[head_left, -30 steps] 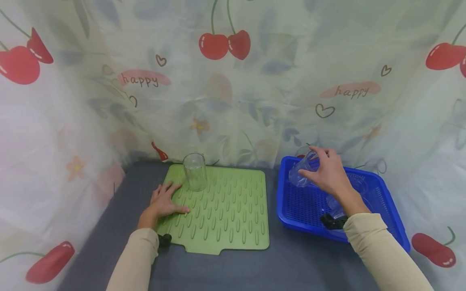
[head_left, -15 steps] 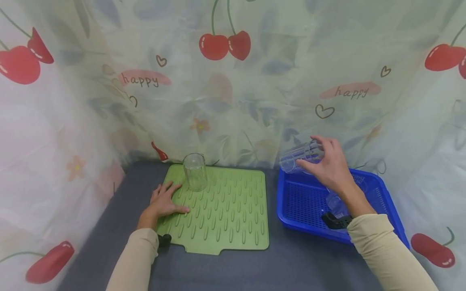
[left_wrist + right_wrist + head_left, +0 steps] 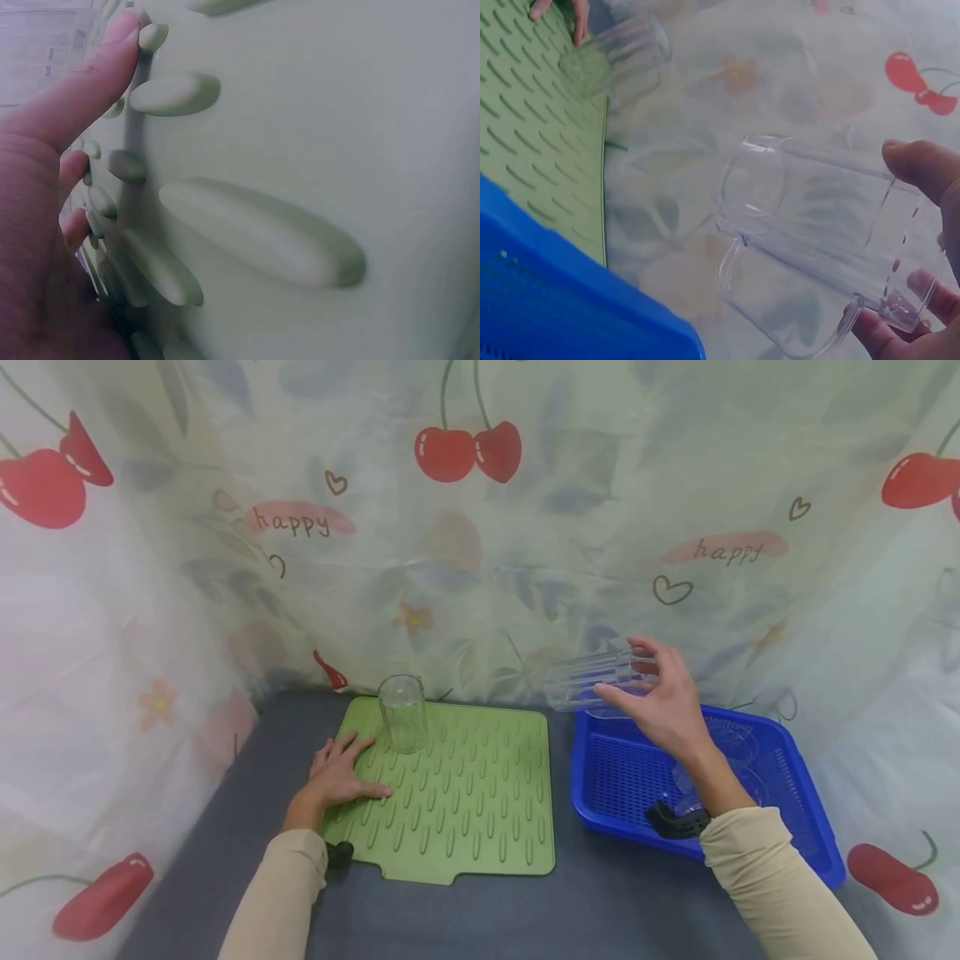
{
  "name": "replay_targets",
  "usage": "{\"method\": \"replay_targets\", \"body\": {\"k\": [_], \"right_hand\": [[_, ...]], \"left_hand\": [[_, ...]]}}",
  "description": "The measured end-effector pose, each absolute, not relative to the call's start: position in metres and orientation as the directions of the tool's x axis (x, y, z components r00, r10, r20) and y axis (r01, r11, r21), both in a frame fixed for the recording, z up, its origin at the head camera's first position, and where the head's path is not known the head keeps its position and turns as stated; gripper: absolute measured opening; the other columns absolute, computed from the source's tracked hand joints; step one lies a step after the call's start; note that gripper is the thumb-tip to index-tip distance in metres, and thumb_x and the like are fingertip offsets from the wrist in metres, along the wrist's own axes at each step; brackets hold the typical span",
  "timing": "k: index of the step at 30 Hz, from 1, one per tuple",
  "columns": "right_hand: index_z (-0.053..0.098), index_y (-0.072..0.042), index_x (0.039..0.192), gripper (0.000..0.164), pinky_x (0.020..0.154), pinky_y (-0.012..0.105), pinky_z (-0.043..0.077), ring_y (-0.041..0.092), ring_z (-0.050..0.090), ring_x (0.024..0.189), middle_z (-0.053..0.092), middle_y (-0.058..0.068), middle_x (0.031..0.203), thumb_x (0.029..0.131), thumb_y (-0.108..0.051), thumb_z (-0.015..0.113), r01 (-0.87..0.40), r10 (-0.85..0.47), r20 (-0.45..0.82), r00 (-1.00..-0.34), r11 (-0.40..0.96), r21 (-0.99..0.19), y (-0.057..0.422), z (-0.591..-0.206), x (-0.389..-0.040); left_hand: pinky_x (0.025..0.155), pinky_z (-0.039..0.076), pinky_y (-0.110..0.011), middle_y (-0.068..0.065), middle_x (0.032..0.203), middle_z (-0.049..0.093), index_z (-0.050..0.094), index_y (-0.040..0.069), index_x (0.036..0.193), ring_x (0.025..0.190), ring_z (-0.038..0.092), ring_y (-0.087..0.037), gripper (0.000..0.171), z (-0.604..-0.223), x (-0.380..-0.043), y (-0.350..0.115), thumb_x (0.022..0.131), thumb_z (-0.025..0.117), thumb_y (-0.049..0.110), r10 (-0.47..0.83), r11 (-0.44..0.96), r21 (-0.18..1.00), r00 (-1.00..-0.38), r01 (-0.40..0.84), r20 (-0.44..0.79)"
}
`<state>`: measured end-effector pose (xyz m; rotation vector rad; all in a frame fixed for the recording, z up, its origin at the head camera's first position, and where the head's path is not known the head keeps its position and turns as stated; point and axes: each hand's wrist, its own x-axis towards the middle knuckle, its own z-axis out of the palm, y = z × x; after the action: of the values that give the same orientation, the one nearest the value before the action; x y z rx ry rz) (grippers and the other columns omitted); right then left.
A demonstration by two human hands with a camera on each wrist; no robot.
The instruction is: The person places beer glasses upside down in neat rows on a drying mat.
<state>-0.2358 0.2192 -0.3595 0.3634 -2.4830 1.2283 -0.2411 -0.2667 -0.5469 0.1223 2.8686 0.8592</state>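
Observation:
In the head view my right hand (image 3: 667,697) holds a clear mug (image 3: 585,681) by its rim end, thumb and fingers on opposite sides. The mug lies nearly sideways in the air, base to the left, over the left back corner of the blue basket (image 3: 808,810). Its looped handle (image 3: 739,289) shows in the right wrist view. My left hand (image 3: 341,772) rests with spread fingers on the left side of a green ridged mat (image 3: 480,810). Just beyond those fingers a clear glass cup (image 3: 403,718) stands on the mat's back left part.
Inside the basket lie more clear cups (image 3: 738,743), partly hidden by my right forearm. Both mat and basket sit on a dark grey tabletop (image 3: 525,914). A cherry-print curtain (image 3: 480,560) hangs close behind them and along both sides.
My right hand has lifted the mug out of the basket, tipped it toward horizontal and carried it slightly left. The left hand and the standing cup have stayed put.

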Motion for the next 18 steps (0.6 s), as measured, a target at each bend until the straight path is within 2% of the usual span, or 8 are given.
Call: {"method": "replay_targets", "body": {"k": [6,11,13,18], "right_hand": [[0.042,-0.016,0.154,0.075,0.105,0.056,0.05,0.035,0.052,0.133,0.043,0.016,0.149,0.09,-0.026,0.08,-0.37,-0.046,0.404,-0.914,0.507,-0.779,0.209,-0.363,-0.235],[0.041,-0.016,0.154,0.073,0.102,0.04,0.055,0.03,0.052,0.134,0.042,0.009,0.153,0.091,-0.02,0.079,-0.357,-0.026,0.38,-0.925,0.405,-0.841,0.199,-0.37,-0.235],[0.04,-0.016,0.154,0.074,0.102,0.038,0.055,0.029,0.051,0.135,0.042,0.008,0.153,0.091,-0.019,0.078,-0.351,-0.027,0.369,-0.929,0.378,-0.857,0.195,-0.374,-0.235],[0.039,-0.02,0.156,0.074,0.107,0.05,0.05,0.029,0.048,0.138,0.042,0.009,0.153,0.092,-0.021,0.078,-0.338,-0.04,0.347,-0.937,0.349,-0.874,0.189,-0.385,-0.233]], "left_hand": [[0.118,0.008,-0.079,-0.021,0.17,0.013,0.034,0.016,0.16,0.154,0.002,-0.056,0.111,-0.542,-0.241,-0.264,0.072,0.087,0.058,0.107,0.841,0.541,-0.985,0.016,-0.139],[0.117,0.01,-0.079,-0.021,0.17,0.013,0.034,0.017,0.16,0.154,0.003,-0.056,0.11,-0.544,-0.243,-0.265,0.074,0.086,0.059,0.103,0.855,0.518,-0.985,0.017,-0.139],[0.117,0.009,-0.079,-0.022,0.17,0.013,0.034,0.017,0.161,0.154,0.003,-0.057,0.11,-0.545,-0.243,-0.266,0.074,0.086,0.06,0.105,0.858,0.514,-0.985,0.019,-0.139],[0.117,0.01,-0.079,-0.022,0.17,0.013,0.033,0.017,0.161,0.154,0.002,-0.057,0.111,-0.546,-0.244,-0.265,0.073,0.085,0.062,0.115,0.858,0.514,-0.983,0.027,-0.141]]}}
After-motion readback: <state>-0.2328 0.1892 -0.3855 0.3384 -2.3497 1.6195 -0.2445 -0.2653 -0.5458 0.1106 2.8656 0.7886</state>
